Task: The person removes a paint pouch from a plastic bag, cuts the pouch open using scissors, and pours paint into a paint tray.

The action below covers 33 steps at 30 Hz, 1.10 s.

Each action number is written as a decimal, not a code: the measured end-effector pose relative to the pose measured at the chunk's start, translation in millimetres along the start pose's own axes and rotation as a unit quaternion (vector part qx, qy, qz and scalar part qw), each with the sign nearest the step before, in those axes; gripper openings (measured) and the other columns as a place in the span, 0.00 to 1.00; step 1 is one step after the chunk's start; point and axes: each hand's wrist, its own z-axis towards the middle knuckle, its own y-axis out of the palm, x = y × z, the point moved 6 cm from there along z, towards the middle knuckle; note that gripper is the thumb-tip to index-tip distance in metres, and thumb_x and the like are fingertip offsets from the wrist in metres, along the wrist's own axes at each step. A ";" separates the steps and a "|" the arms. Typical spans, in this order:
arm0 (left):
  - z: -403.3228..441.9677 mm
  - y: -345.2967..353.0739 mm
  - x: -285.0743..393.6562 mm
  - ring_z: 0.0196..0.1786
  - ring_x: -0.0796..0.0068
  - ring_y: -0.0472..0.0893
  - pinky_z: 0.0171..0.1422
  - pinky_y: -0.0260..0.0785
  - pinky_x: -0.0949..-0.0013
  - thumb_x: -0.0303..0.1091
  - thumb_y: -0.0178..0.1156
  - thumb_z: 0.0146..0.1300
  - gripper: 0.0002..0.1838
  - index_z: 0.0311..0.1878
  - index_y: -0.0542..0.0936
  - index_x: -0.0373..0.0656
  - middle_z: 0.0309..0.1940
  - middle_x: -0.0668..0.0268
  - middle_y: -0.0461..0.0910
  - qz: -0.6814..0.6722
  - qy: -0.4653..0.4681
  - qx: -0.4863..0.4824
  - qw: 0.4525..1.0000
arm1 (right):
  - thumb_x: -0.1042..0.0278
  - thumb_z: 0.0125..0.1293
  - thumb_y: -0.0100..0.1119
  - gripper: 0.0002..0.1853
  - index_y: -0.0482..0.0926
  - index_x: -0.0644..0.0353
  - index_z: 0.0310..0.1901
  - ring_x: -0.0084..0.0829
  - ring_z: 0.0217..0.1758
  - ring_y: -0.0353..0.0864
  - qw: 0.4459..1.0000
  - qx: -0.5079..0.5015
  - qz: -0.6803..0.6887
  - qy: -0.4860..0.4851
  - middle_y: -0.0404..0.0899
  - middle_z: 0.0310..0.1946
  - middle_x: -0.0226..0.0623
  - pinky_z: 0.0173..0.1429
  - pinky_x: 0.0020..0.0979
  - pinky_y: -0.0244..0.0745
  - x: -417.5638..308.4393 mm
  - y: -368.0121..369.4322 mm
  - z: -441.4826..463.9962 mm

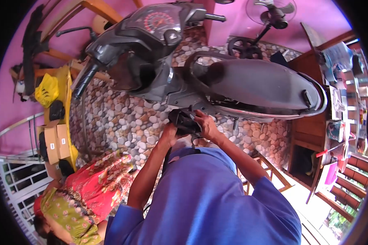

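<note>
A dark, soft-looking black item [185,121], whose exact kind I cannot make out, is between my hands in front of my waist. My left hand [169,134] grips its near left side, with most of the fingers hidden. On the other side, the bent fingers of my right hand [207,126] hold its upper right edge. Just beyond my hands stands a dark motor scooter [259,83], side-on, with its long seat to the right and its handlebars and dashboard at the upper left.
A person in red and green patterned clothes [84,196] is at the lower left. Cardboard boxes [57,143] and a yellow plastic bag [47,90] line the left side. A fan [276,17] stands behind the scooter; a wooden cabinet [307,131] is at right, a wooden stool [274,173] nearer me.
</note>
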 end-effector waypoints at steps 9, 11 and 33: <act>14.1 -39.6 35.8 0.47 0.63 0.81 0.50 0.77 0.57 0.37 0.65 0.56 0.19 0.50 0.76 0.43 0.43 0.60 0.81 -0.211 -0.173 -0.047 0.961 | 0.70 0.51 0.57 0.24 0.73 0.56 0.54 0.45 0.47 0.77 0.985 -0.060 -0.140 -0.086 0.74 0.48 0.44 0.51 0.40 0.75 -11.5 37.1 59.1; 18.9 -48.4 43.6 0.46 0.63 0.81 0.51 0.77 0.57 0.36 0.64 0.57 0.17 0.49 0.77 0.43 0.42 0.60 0.81 -0.222 -0.152 -0.043 0.962 | 0.72 0.51 0.56 0.26 0.72 0.56 0.56 0.47 0.46 0.77 0.998 -0.028 -0.048 -0.002 0.76 0.46 0.45 0.51 0.40 0.75 -1.3 28.5 73.2; 192.6 -190.6 118.0 0.52 0.61 0.79 0.56 0.71 0.62 0.45 0.54 0.66 0.25 0.58 0.72 0.35 0.49 0.54 0.78 0.397 0.285 0.142 0.861 | 0.64 0.53 0.59 0.27 0.72 0.66 0.55 0.53 0.49 0.78 0.969 0.215 0.082 0.088 0.78 0.47 0.53 0.55 0.43 0.73 41.8 116.7 184.7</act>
